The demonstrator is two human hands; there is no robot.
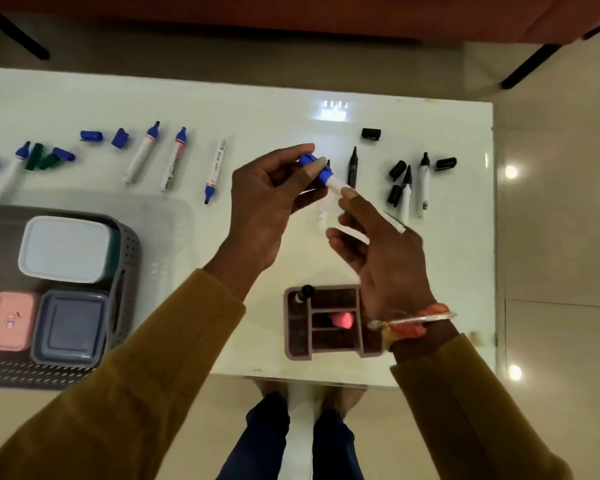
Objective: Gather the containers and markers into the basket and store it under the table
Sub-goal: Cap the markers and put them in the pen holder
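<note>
Above the middle of the white table (274, 109), both hands hold one blue marker (329, 180). My left hand (271, 206) pinches its blue cap end and my right hand (381, 251) grips its white barrel. Several uncapped blue markers (174, 159) and loose blue caps (91, 135) lie to the left, black markers (422, 183) and black caps (371, 133) to the right. A grey basket (129, 258) at the left front holds a white-lidded container (66, 249), a pink one (11, 320) and a grey-blue one (71, 327).
A brownish desk organizer (298, 344) with a black marker (305, 293) and a pink eraser (342, 319) stands at the table's near edge. Green caps (37, 157) lie far left. My feet show below the table. Black chair legs (530, 65) stand beyond it.
</note>
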